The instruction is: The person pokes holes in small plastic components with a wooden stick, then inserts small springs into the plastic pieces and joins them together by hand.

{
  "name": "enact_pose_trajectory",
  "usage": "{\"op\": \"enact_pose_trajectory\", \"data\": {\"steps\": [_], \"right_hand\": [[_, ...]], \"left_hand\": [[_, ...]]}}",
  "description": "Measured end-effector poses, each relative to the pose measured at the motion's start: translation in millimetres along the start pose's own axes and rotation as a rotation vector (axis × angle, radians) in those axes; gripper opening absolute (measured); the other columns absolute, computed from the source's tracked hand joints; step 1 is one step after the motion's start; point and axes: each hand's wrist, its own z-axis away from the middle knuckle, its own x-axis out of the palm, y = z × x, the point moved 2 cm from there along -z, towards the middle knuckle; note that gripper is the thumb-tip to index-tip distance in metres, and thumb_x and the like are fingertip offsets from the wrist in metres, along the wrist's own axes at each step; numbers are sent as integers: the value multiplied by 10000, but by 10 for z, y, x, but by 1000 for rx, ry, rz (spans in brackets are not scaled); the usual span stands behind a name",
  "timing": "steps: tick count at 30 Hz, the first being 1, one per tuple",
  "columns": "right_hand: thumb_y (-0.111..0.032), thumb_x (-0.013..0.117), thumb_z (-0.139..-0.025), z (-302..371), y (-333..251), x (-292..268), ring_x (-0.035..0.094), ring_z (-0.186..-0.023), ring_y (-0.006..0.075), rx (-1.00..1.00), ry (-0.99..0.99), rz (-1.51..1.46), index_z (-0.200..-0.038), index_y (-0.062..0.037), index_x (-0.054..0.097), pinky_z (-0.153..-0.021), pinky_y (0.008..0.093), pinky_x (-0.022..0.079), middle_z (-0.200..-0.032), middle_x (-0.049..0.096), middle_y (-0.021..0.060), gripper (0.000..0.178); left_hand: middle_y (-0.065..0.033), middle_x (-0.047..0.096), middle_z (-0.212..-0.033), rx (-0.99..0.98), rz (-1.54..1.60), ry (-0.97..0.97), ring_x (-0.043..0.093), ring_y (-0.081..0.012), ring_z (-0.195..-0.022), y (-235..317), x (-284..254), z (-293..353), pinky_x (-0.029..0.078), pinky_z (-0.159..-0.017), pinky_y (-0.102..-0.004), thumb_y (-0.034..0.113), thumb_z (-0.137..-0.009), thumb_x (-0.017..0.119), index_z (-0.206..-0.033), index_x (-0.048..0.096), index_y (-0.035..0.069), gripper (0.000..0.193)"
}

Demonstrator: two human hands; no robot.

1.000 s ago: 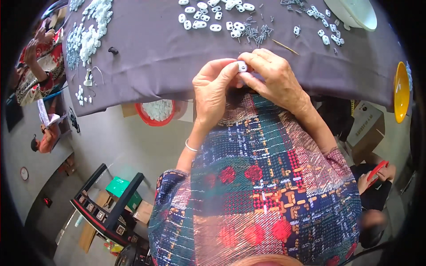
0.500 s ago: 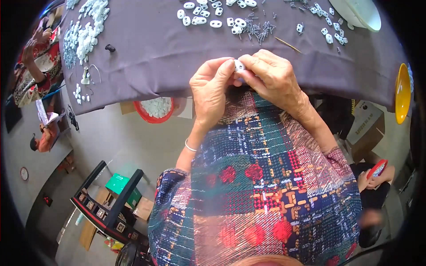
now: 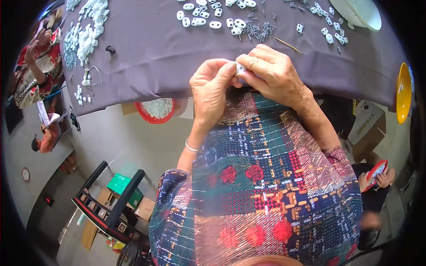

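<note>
A small white cord lock (image 3: 240,68) with a hole in its face is pinched between my two hands, just over the near edge of the cloth-covered table (image 3: 146,62). My left hand (image 3: 209,86) grips it from the left with thumb and forefinger. From the other side, the closed fingers of my right hand (image 3: 276,76) press on it and cover part of it. Beyond my hands lie a scatter of small metal springs (image 3: 262,33) and several white oval cord locks (image 3: 215,25). A thin brown stick (image 3: 287,44) rests on the cloth right of the springs.
Small white and pale blue parts (image 3: 91,37) are heaped at the far left, near a black object (image 3: 110,49). A white bowl (image 3: 370,20) and a yellow dish (image 3: 403,93) stand right. Below the table edge is a red-rimmed basin (image 3: 155,120). Other people sit left and right.
My right fingers have shifted slightly around the cord lock, which has turned a little; my left hand barely moves. At lower right, another person's hand has come up beside a red tray.
</note>
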Motion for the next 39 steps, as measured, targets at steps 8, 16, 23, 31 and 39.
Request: {"op": "enact_pose_trajectory", "data": {"steps": [8,16,23,31,39], "right_hand": [[-30,702,-669,12,25,65,575,-684,240,86,74,-195,-938,7,602,-613,305,487,-815,580,107,289],[-43,704,-661,-29,-115,66,553,-648,233,-31,116,239,-907,-11,601,-570,301,473,-757,560,100,269],[-41,691,-681,15,10,73,551,-656,165,182,77,-126,-932,-7,596,-572,275,464,-752,531,68,270],[-33,681,-713,57,32,53,532,-645,107,251,31,-319,-948,-13,613,-560,221,440,-774,533,39,245],[-30,686,-717,87,40,29,499,-603,96,275,44,-342,-915,-11,631,-527,221,407,-716,527,22,206]], "left_hand": [[-82,636,-812,-22,84,-60,579,-116,-632,7,34,-25,483,-595,-213,86,-853,605,-909,587,-9,112],[-79,639,-831,-52,-152,-49,581,-98,-658,147,82,59,480,-610,-200,114,-870,589,-990,602,-29,187],[-79,637,-810,-212,28,-124,600,-107,-687,70,16,31,495,-616,-209,136,-881,574,-975,607,-33,196],[-100,630,-843,-224,-57,-158,594,-138,-656,65,-34,33,498,-600,-255,126,-899,533,-960,592,-37,184],[-100,631,-830,-224,58,-178,611,-124,-695,65,-37,48,511,-606,-226,141,-897,547,-955,596,-44,200]]}}
